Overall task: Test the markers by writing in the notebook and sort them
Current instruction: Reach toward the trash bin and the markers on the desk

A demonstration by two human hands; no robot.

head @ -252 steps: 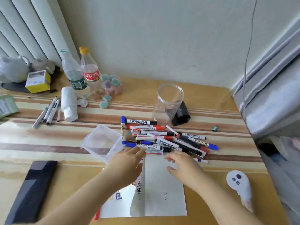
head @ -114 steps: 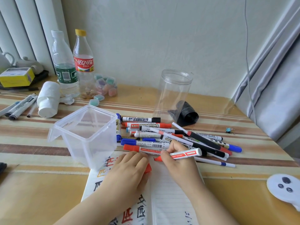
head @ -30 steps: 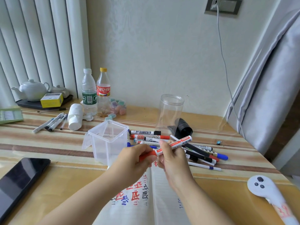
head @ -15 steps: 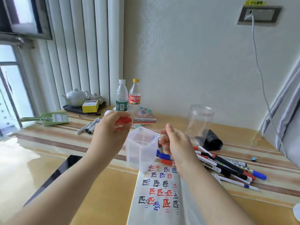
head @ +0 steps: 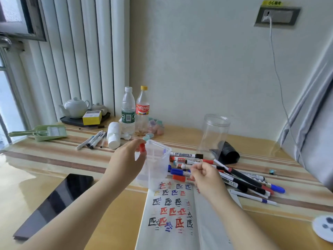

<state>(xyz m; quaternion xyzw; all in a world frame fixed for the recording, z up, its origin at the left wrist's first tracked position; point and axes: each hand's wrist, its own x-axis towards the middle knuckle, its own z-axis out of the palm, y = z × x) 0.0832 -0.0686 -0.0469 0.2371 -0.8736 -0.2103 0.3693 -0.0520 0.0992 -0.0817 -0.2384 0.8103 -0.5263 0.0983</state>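
— Left hand (head: 126, 164)?
— Raised over the near-left rim of the clear square container (head: 155, 163), fingers curled around a red-capped marker (head: 142, 147); only the red end visible past the fingertips, just above the container's opening.
— And the right hand (head: 207, 177)?
— Low over the marker pile (head: 225, 170), fingers curled loosely toward the near markers. Cannot tell whether anything pinched between them.
— Around the hands?
— Open notebook (head: 173, 210) just below, lying on the tabletop (head: 54, 163), left page covered with rows of black, red and blue test characters, a few in yellow. Container standing at the notebook's far-left corner. Pile spread to the right of the container: black, red and blue caps, white barrels, several crossing one another.
— Farther out?
— Tall clear round jar (head: 215, 136) standing behind the pile, something black (head: 228, 154) lying at its right foot. Left of the container, a white roll (head: 113, 136) on its side, a few pens (head: 93, 140) beside it. Two plastic bottles (head: 135, 110) upright near the wall. Dark tablet (head: 54, 202) flat at the near left. White teapot (head: 75, 107) on a dark tray, yellow box (head: 91, 117) in front of it, green dustpan (head: 45, 132) at the far left.
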